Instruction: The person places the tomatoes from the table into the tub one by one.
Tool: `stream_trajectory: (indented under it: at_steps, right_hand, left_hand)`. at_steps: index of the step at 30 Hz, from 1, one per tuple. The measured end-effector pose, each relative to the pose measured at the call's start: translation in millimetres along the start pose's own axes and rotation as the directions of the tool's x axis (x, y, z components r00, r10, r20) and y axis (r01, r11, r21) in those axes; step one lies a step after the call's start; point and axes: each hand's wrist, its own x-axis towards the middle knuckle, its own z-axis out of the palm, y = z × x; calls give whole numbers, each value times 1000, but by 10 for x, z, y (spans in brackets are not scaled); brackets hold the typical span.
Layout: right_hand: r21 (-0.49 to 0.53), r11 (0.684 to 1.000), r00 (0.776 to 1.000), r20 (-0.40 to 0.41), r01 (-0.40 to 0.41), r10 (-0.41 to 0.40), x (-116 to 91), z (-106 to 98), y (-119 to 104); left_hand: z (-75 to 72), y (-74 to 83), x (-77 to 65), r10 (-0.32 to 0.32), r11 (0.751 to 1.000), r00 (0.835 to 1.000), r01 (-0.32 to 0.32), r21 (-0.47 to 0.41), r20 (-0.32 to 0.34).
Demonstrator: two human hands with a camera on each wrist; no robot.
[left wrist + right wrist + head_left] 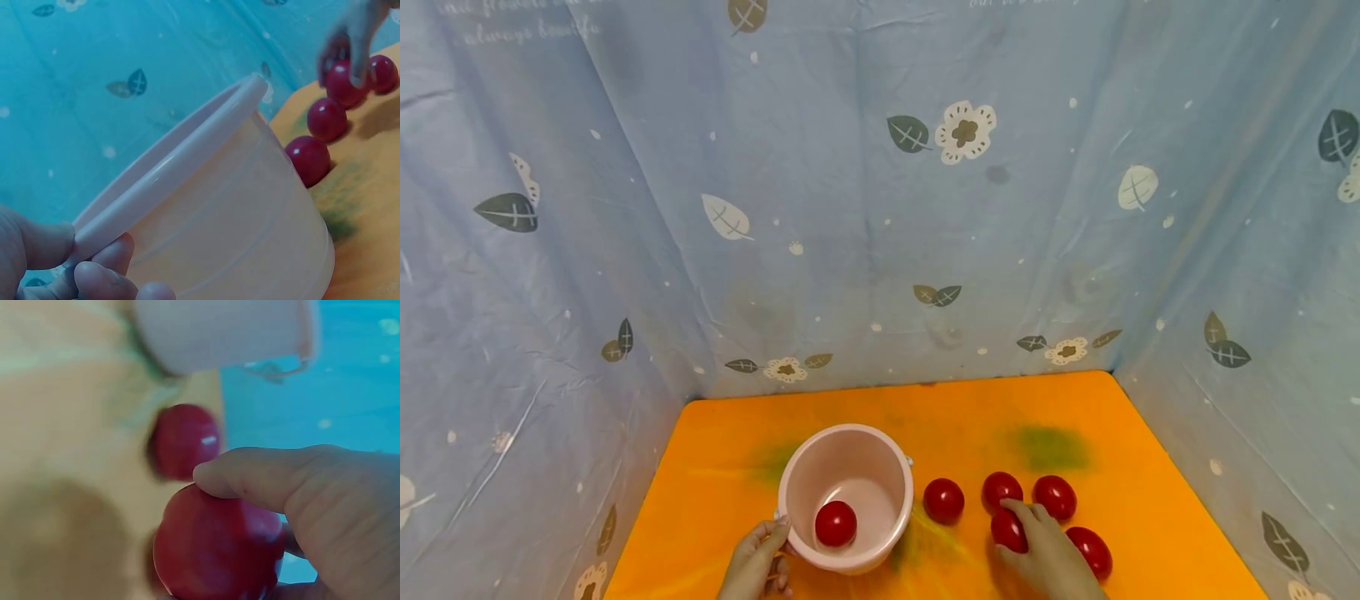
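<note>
Head view: the left hand's [756, 560] fingers pinch the rim [850, 429] of a pale pink round plastic bucket [865, 460], nearer the orange surface's [715, 467] left edge, with one glossy red ball [836, 523] inside; the right hand's [1048, 550] fingers clamp a second glossy red ball [1007, 530] nearer the right edge. Moving it well probably calls for a light, even grip — clear of neighbouring red balls [1055, 498] — with the bucket braced.

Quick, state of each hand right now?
Left hand: closed, pinching the pink bucket at its rim.
Right hand: closed round a red ball.
</note>
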Motion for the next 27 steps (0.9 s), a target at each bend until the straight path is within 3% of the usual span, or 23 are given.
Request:
stream_trajectory:
  at_steps: [6,11,18,21,27]
  right_hand:
    - [-3,992,984,-128,123,-122,128,-299,-327]
    - [-55,973,948,-218,224,-230,225,-488,-667]
    - [-66,928,901,-224,367,-372,326,-625,-1239]
    - [-83,891,862,-229,445,-452,374,-687,-1449]
    - [-186,798,755,-258,573,-603,445,-827,-1858]
  left_hand:
    - [40,-21,-7,50,999,999,-50,1,-14]
    - [57,-42,-8,69,998,998,-69,1,-10]
    - [35,-67,5,107,994,994,-107,25,-20]
    - [43,-71,25,128,990,992,-127,53,-11]
    - [32,-77,35,138,988,990,-137,73,-9]
